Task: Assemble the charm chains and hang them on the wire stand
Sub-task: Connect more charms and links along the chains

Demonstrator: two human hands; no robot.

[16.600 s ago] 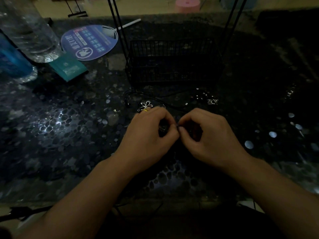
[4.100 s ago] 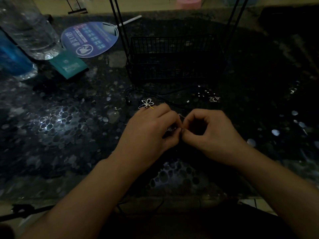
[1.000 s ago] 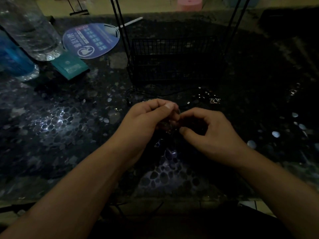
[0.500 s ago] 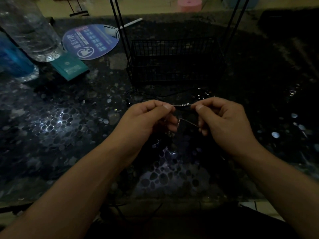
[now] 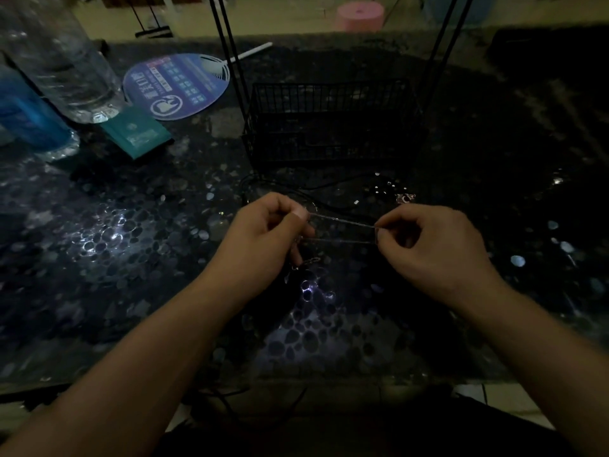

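A thin silver charm chain (image 5: 342, 222) is stretched in two strands between my hands, just above the dark pebbled table. My left hand (image 5: 267, 239) pinches its left end, and a small dark charm (image 5: 304, 263) dangles below that hand. My right hand (image 5: 431, 249) pinches the chain's right end between thumb and forefinger. Behind my hands stands the black wire stand (image 5: 333, 123), a low basket with thin uprights rising out of view. Small loose charms (image 5: 403, 197) and a black cord (image 5: 333, 206) lie on the table in front of the stand.
At the back left stand a clear plastic bottle (image 5: 66, 64) and a blue bottle (image 5: 26, 117). Beside them lie a round blue hand fan (image 5: 176, 85) and a teal packet (image 5: 136, 131). A pink round object (image 5: 361, 14) sits beyond the table. The table's near edge (image 5: 296, 384) is close to me.
My hands, earlier pressed together over the chain, have drawn apart. The chain is now stretched longer between them, and my right hand has moved further right.
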